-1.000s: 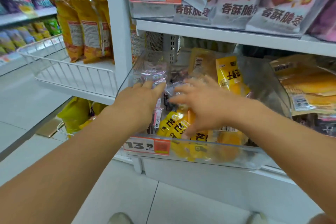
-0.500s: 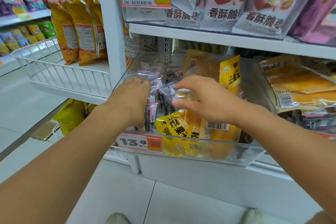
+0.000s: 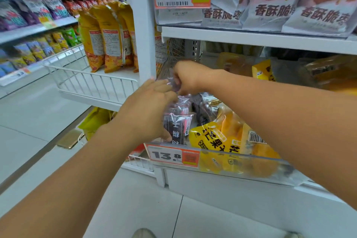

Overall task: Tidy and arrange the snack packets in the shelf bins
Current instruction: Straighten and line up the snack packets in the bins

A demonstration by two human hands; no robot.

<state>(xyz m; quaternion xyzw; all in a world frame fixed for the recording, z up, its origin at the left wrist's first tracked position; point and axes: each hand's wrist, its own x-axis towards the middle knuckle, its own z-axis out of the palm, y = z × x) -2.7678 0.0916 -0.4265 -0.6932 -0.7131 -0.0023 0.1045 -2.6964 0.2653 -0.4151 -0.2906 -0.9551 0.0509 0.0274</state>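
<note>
Both hands work the dark packets (image 3: 178, 121) at the left end of the clear bin (image 3: 251, 162), above the 13.8 price tag (image 3: 173, 155): left hand (image 3: 146, 114) grips the front packet's side, right hand (image 3: 188, 79) pinches a top edge; advisable to square them upright, clear of the yellow mango packets (image 3: 222, 139).

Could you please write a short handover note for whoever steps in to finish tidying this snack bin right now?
Left hand: holds the front dark purple clear-wrapped packets at the left end of the clear plastic shelf bin.
Right hand: pinches the top of a clear packet further back; details blurred.
Yellow mango snack packets lie loosely slanted in the bin's middle.
Done: dark packets are gathered at the left.
Left: stand them in a row, then straighten the yellow ones.
</note>
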